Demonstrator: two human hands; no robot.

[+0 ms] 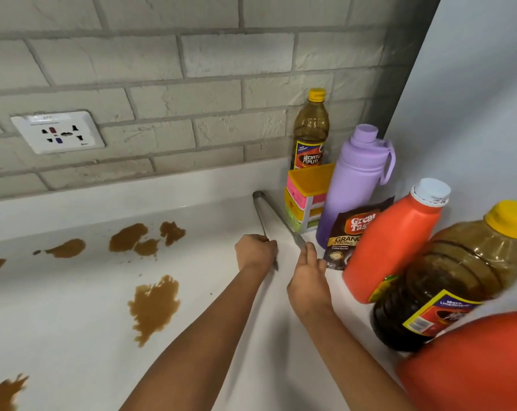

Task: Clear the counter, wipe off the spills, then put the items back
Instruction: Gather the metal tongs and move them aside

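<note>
Metal tongs (262, 209) lie on the white counter (73, 336), hinge end toward the wall, arms spread. My left hand (255, 252) grips the left arm of the tongs. My right hand (307, 280) has straight fingers that touch the tip of the right arm. Brown spills (155, 307) stain the counter to the left, with more patches (132, 237) nearer the wall. At the right stand a small vinegar bottle (310, 129), a purple flask (355, 179), a yellow-pink box (306, 194), a coffee sachet (347, 235), an orange bottle (390, 241) and a large brown bottle (447, 289).
A grey brick wall with a white socket (57, 132) runs behind the counter. A pale wall closes the right side. An orange object (473, 366) fills the bottom right corner. Further brown stains (2, 393) sit at the left edge.
</note>
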